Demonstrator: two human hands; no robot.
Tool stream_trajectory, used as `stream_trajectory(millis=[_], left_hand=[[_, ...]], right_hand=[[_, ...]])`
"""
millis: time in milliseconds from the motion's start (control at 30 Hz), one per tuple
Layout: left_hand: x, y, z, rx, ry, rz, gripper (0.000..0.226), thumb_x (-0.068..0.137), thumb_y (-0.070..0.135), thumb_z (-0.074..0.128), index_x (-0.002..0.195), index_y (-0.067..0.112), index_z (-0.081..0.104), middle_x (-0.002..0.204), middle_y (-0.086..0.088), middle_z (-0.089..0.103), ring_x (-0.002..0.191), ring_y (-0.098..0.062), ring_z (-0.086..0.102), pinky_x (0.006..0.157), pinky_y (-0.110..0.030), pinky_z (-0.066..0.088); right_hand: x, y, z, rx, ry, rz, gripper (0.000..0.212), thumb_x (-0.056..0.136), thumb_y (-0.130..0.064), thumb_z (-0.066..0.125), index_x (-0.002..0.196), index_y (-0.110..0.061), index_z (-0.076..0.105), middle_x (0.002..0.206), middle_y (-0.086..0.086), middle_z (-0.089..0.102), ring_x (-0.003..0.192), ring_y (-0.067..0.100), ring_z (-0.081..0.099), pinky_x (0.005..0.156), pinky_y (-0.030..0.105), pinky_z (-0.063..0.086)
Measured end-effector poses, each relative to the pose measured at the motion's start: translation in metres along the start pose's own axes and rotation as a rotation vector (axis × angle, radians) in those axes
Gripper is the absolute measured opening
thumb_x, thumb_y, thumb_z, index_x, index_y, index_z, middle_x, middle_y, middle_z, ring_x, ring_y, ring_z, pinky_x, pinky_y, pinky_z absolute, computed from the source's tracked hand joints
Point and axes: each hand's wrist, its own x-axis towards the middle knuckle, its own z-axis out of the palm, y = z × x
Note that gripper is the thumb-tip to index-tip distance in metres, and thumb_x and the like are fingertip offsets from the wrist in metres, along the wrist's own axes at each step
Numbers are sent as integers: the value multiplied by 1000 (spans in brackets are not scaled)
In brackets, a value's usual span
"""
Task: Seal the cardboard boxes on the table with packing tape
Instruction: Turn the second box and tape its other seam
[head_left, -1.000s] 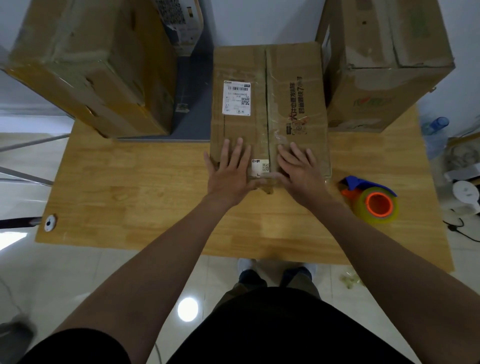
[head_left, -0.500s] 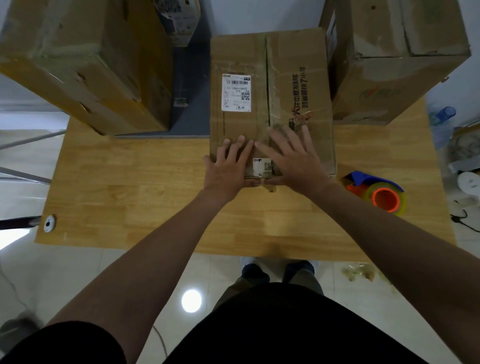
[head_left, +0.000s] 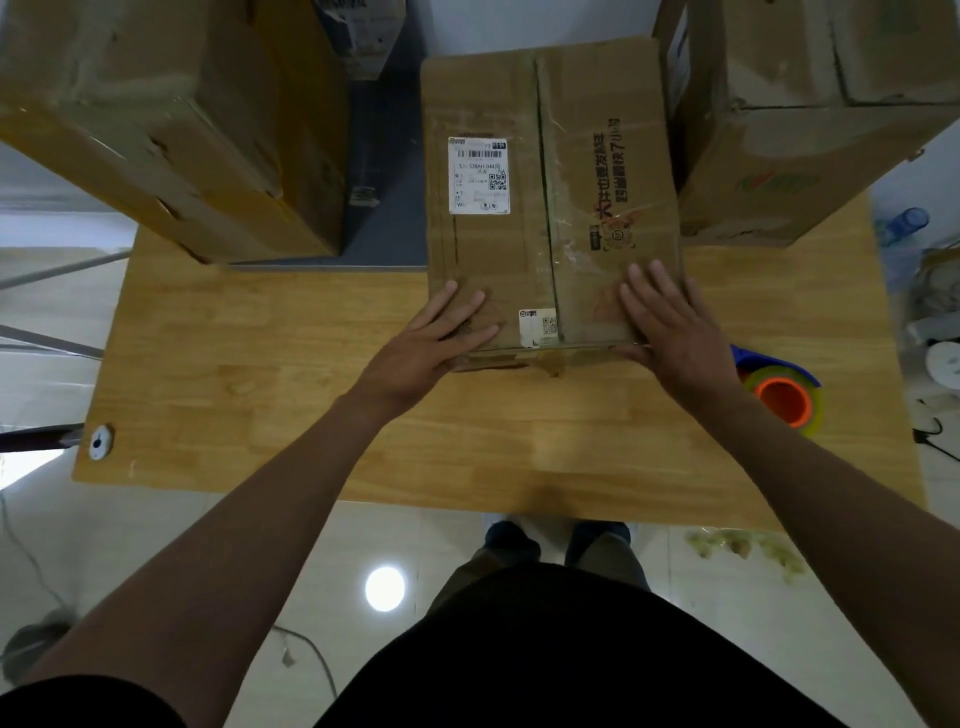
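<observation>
L hand (head_left: 431, 343) & R hand (head_left: 670, 322) lie flat on the box (head_left: 571, 104) near edge, fingers (head_left: 649, 283) straight, holding nothing. Its seam (head_left: 545, 182) runs away from me. Tape roll (head_left: 782, 400) sits on the tabletop (head_left: 260, 389) just right of my R hand – that hand's closer.

Dim overhead light, floor glare (head_left: 385, 588), edge distortion.

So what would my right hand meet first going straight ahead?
Flat on the middle box, the right hand would first cross its red printed logo; nothing raised seems in the way.
</observation>
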Motion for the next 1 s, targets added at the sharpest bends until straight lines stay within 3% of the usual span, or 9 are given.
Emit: stream_trajectory(millis=[67,167,333,400,500,633,833,900,1000], left_hand=[[0,3,2,-64,13,-38,68,96,3,65,154,31,44,170,7,20,159,-20,-1,123,-30,19],[-1,15,6,-104,0,-161,68,104,5,51,163,21,21,173,3,-2,157,-17,-16,124,-34,8],[-3,44,25,-445,205,-423,72,110,21,43,164,13,-5,168,-1,-26,156,-12,-16,122,-13,6],[4,59,33,-611,342,-604,72,111,32,41,164,16,-5,170,1,-19,155,-6,-5,117,-7,16],[23,74,40,-914,598,-840,72,110,33,43,163,12,0,170,-9,11,155,-16,18,124,-30,28],[45,78,40,-1138,778,-1083,64,110,31,42,162,17,8,165,-12,27,148,-21,37,112,-27,38],[61,57,45,-1483,959,-1320,59,106,40,47,158,33,22,154,-3,46,136,-24,51,115,-47,43],[59,60,43,-1392,908,-1310,56,107,40,44,158,34,22,150,0,48,133,-22,52,114,-45,43],[47,72,36,-936,696,-1147,46,112,34,31,156,20,28,133,3,53,120,-17,54,98,-30,45]], right_hand=[[-4,5,4,154,78,75,76,100,-54,41,155,-3,30,166,12,18,156,29,9,126,46,11],[-3,-1,6,321,147,138,78,99,-45,54,154,2,28,167,16,14,155,33,8,127,37,10],[4,-28,4,756,217,620,65,107,-39,44,160,-10,19,169,4,7,155,14,10,126,32,19],[9,-34,1,841,270,741,64,108,-36,44,160,-11,19,167,5,19,152,13,19,123,28,25],[13,-36,-6,953,307,875,63,107,-32,47,160,-12,21,162,4,32,143,4,30,105,2,30],[18,-36,-4,1043,313,1012,61,105,-36,50,158,-14,28,159,4,38,143,14,38,113,26,40],[23,-43,3,1190,351,1229,64,102,-45,51,156,-17,33,155,3,44,140,19,43,115,42,41],[24,-45,2,1211,344,1253,64,102,-45,50,157,-16,32,156,3,42,142,20,42,116,43,40],[20,-48,-9,1056,235,1143,61,106,-43,40,159,-17,24,156,6,42,141,25,41,115,41,38]])
